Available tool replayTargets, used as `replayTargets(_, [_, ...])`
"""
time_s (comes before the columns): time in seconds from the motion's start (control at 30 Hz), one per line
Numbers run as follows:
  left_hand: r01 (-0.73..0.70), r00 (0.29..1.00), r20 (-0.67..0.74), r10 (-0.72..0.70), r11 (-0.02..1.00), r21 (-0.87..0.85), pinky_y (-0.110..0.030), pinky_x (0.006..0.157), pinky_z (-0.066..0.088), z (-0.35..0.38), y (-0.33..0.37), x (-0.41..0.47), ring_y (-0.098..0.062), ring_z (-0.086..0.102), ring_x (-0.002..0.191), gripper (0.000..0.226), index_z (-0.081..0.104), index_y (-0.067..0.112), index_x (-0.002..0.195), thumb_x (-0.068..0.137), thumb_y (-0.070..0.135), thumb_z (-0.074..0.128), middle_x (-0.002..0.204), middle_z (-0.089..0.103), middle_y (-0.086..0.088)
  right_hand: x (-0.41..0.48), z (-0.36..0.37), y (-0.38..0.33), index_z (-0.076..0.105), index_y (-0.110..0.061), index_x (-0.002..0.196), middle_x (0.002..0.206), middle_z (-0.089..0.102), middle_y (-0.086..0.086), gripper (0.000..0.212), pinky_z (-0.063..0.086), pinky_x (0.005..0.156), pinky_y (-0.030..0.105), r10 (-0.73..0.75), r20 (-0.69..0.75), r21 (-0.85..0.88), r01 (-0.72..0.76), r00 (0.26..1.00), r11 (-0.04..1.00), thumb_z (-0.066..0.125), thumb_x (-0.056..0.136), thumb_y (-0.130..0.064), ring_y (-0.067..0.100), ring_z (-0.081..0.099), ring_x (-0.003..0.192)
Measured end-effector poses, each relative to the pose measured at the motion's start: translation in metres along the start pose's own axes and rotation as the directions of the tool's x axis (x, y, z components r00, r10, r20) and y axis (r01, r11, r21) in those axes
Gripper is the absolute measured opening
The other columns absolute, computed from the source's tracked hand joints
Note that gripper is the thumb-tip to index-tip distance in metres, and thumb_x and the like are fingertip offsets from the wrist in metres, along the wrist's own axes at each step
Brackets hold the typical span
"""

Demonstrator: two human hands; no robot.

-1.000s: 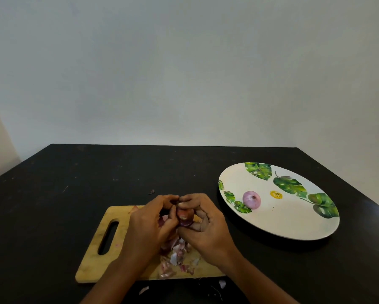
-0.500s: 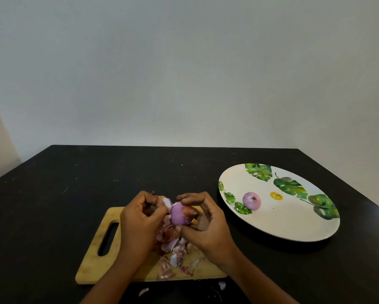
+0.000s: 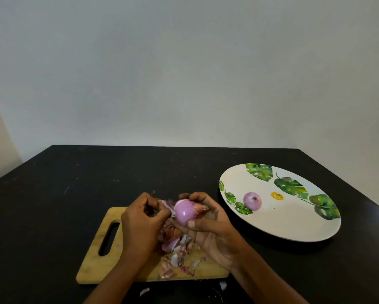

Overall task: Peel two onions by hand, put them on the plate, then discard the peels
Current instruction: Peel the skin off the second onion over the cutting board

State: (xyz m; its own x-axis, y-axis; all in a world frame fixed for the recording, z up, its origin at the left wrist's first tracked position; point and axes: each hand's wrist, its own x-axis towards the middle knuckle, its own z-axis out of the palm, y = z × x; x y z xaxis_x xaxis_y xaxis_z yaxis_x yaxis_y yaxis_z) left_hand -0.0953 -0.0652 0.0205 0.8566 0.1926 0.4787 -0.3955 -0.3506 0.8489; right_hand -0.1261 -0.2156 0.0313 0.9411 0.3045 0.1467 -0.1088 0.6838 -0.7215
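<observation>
Grey wall, bare, stands behind one black desk (image 3: 52,194). On the desk at the right lies one white plate (image 3: 294,224) with green leaf print. Left of it and apart from it, near the front edge, lies one wooden cutting board (image 3: 92,266) with a handle slot. Two hands work above the board. The right hand (image 3: 210,224) cups the second onion (image 3: 184,212) with thumb and fingers curled round it, and the left hand (image 3: 138,222) pinches a strip of skin (image 3: 166,206) at that onion's left side. Onions counted: two, this one held over the board and one peeled onion (image 3: 252,201) resting on the plate near its left rim. One heap of peels (image 3: 175,249) lies on the board beneath the hands. Three loose scraps lie on the desk, two pale ones (image 3: 144,291) at the front and one dark one beyond the board. Assessment: the step in hand is peeling the second onion. Its facing side is bare and glossy, but brownish skin shows under the right fingers. The next move calls for pulling the pinched strip free, turning the onion to strip the remaining patch, then setting it on the plate. Discarding the peels is not yet begun, and no bin is in view.
</observation>
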Motion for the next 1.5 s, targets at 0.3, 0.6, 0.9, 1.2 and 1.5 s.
replayTargets(0.3, [0.021,0.999,0.031,-0.022,0.998,0.052,-0.025,0.061,0.054,-0.005,0.0,0.003,-0.01,0.062,0.068,0.015,0.057,0.013,0.076,0.077,0.007,0.07,0.071,0.064,-0.001,0.0,0.0,-0.002,0.067,-0.007,0.101,0.117,0.065,0.019,0.041,0.058,0.08,0.041,0.064,0.035,-0.015,-0.064,0.997,0.998,0.073,0.063,0.009,0.041,0.064,0.104])
replayTargets(0.6, [-0.064,0.991,0.116,0.066,0.998,-0.026,-0.008,0.063,0.048,-0.004,0.015,-0.004,0.002,0.063,0.081,0.018,0.064,0.035,0.085,0.088,0.017,0.062,0.079,0.068,0.014,0.006,-0.007,0.002,0.066,-0.008,0.094,0.109,0.066,0.02,0.033,0.059,0.077,0.039,-0.01,-0.157,-0.081,-0.003,0.988,0.997,0.064,0.074,0.018,0.039,0.066,0.103])
replayTargets(0.9, [-0.097,0.988,0.12,0.098,0.995,-0.008,-0.009,0.06,0.047,-0.001,0.011,-0.005,-0.001,0.063,0.073,0.017,0.066,0.025,0.08,0.087,0.011,0.061,0.071,0.067,0.009,0.007,-0.009,0.0,0.062,-0.008,0.115,0.118,0.067,0.016,0.046,0.059,0.081,0.038,-0.006,-0.166,-0.139,-0.018,0.986,0.99,0.065,0.074,0.013,0.035,0.066,0.108])
replayTargets(1.2, [-0.004,0.999,0.048,0.006,0.999,-0.045,-0.011,0.066,0.049,-0.005,0.003,0.003,0.001,0.064,0.083,0.023,0.058,0.024,0.099,0.085,0.006,0.062,0.086,0.068,0.008,0.006,-0.011,0.001,0.061,-0.005,0.119,0.115,0.068,0.018,0.055,0.058,0.083,0.039,0.056,-0.081,-0.049,-0.061,0.995,0.997,0.063,0.07,0.019,0.036,0.065,0.107])
replayTargets(1.5, [-0.164,0.986,0.048,0.158,0.968,0.188,-0.006,0.057,0.044,-0.005,0.004,-0.003,0.008,0.06,0.073,0.007,0.069,0.026,0.085,0.086,0.03,0.063,0.074,0.059,0.023,0.008,-0.015,0.003,0.069,-0.012,0.108,0.11,0.07,0.013,0.05,0.054,0.092,0.047,0.019,-0.148,-0.159,-0.043,0.989,0.986,0.066,0.071,0.021,0.035,0.066,0.106])
